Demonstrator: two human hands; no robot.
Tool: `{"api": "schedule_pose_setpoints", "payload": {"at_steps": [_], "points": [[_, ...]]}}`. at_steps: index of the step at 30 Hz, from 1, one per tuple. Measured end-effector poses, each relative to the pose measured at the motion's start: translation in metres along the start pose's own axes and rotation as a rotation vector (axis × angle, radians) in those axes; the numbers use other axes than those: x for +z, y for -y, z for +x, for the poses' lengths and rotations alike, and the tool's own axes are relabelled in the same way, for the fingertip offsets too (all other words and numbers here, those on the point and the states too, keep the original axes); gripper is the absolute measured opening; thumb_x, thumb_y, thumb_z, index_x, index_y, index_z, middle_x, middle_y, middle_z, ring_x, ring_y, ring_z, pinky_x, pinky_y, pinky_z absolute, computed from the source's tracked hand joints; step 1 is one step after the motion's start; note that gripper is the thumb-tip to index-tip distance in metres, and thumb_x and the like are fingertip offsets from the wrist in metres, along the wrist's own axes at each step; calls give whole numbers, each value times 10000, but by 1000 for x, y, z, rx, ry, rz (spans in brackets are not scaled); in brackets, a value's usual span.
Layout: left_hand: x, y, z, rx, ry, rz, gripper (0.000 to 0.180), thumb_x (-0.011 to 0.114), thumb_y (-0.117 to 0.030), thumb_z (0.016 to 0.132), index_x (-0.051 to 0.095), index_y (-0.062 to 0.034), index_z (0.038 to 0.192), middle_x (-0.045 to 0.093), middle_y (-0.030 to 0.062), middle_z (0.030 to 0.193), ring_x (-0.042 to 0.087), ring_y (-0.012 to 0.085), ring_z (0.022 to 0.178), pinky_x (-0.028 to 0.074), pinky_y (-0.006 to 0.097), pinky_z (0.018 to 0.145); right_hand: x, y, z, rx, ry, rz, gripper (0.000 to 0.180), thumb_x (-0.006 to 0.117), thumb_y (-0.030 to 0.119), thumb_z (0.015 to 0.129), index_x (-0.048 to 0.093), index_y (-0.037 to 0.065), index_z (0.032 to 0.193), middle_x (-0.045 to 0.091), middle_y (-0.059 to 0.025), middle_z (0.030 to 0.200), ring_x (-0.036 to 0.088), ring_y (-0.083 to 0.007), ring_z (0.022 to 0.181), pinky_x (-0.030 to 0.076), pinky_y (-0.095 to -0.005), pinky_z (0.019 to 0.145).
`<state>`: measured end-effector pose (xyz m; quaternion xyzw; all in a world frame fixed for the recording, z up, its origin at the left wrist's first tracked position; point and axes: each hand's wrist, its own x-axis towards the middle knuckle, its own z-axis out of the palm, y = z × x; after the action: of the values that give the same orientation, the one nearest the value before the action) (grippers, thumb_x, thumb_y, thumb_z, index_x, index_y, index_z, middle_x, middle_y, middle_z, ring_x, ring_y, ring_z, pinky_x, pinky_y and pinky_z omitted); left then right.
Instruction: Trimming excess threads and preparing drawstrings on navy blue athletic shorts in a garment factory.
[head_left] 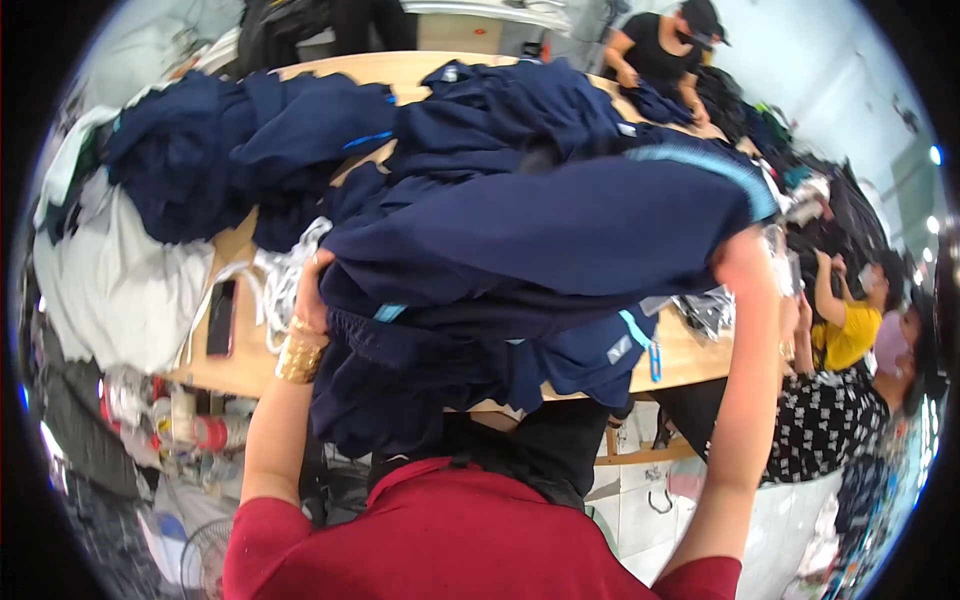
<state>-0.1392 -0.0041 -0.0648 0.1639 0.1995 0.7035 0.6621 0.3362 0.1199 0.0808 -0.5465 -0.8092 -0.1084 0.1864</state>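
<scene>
A dark navy garment [530, 235] with a light-blue band along its far right end is stretched out between my two hands above the table. My left hand [314, 295], with a wide gold bracelet at the wrist, is closed on its left end. At the right end, my right hand [742, 260] grips the edge; motion smears its fingers. Under and in front of the held cloth, more navy cloth [400, 385] with a gathered band hangs over the table's near edge. Another navy piece with light-blue trim [592, 360] lies to its right.
On the wooden table [190, 372] are heaps of navy garments [190, 150], white cloth [125, 275], a phone [221, 318], white cords [300, 265] and a small blue cutter [655, 362]. A person in black [655, 60] handles cloth at the far right; others sit at right.
</scene>
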Motion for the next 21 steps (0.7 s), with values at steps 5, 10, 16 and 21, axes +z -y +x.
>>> {"api": "schedule_pose_setpoints", "payload": {"at_steps": [5,10,16,21], "points": [[77,11,-4,509,26,883,207,602,-178,814,631,-37,962,650,96,945,622,204,881,491,326,852,20,130,-12,12,441,704,214,558,41,813,641,6,1008,681,-99,893,631,-148,850,474,-254,749],[166,21,1,-420,319,22,282,591,-201,845,624,11,1028,655,92,971,633,181,851,497,308,824,50,223,-32,-13,745,1088,284,468,29,878,565,-25,1139,595,-139,1118,589,-211,981,460,-300,881],[217,55,-32,40,1383,576,423,509,-263,931,494,40,1226,561,147,1178,509,212,1072,394,326,928,11,108,-172,113,600,1468,306,494,80,868,550,-16,1153,583,-138,1135,588,-221,988,467,-315,877],[239,17,-21,221,974,956,389,496,-256,941,494,3,1232,611,124,1062,559,159,926,435,305,862,28,191,-93,347,260,1775,339,521,132,859,535,-6,1168,571,-137,1152,586,-231,995,475,-330,872]]}}
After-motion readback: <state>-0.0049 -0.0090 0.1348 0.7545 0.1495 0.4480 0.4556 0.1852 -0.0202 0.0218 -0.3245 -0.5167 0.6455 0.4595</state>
